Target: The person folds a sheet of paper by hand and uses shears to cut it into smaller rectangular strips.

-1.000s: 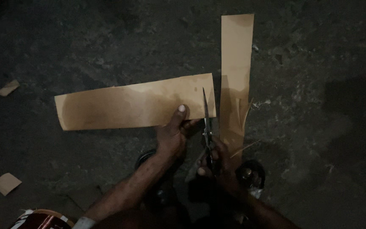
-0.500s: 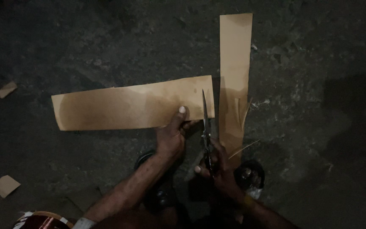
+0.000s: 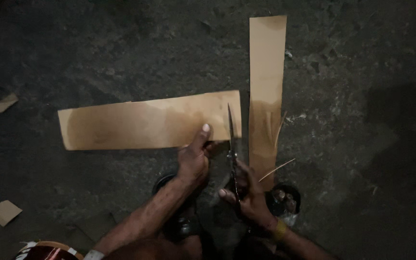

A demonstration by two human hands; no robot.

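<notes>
At the far left, two small brown paper scraps lie on the dark, rough floor (image 3: 121,53), one near the upper edge (image 3: 4,103) and one lower down (image 3: 4,212). A long tan paper strip (image 3: 140,123) stretches sideways across the middle, held off the floor. The left hand (image 3: 194,156) pinches its lower edge near the right end, thumb pressed flat on top and the other fingers tucked beneath. Just right of that thumb, the scissors (image 3: 231,144) stand upright with their blades pointing away from the person and crossing the strip close to its right end. The right hand (image 3: 247,192) is curled closed around the scissor handles. Farther right, a second tan strip (image 3: 266,82) lies lengthwise on the floor, with thin slivers of paper (image 3: 276,169) beside its near end.
</notes>
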